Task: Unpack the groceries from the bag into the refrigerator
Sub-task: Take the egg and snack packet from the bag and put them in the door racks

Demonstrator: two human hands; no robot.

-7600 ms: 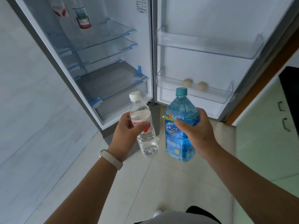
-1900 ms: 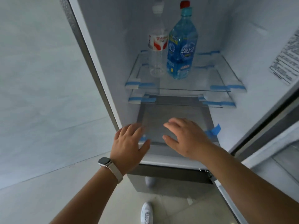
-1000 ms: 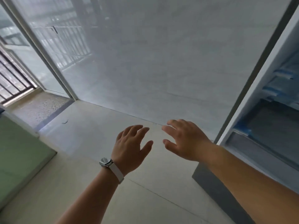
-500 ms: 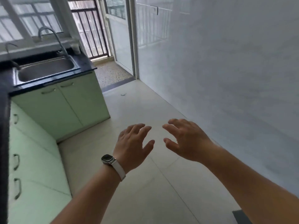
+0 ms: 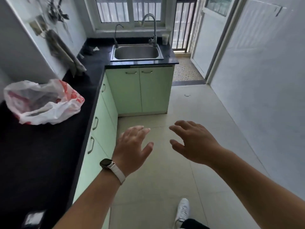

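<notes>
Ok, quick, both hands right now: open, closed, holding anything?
Left hand: open, fingers spread, holding nothing.
Right hand: open, fingers loosely bent, holding nothing.

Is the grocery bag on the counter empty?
Cannot tell: the bag lies slumped on the counter; red patches may be print or contents.

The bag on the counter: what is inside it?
Reddish and dark shapes show through the bag; its crumpled plastic covers them, so what they are cannot be told.
</notes>
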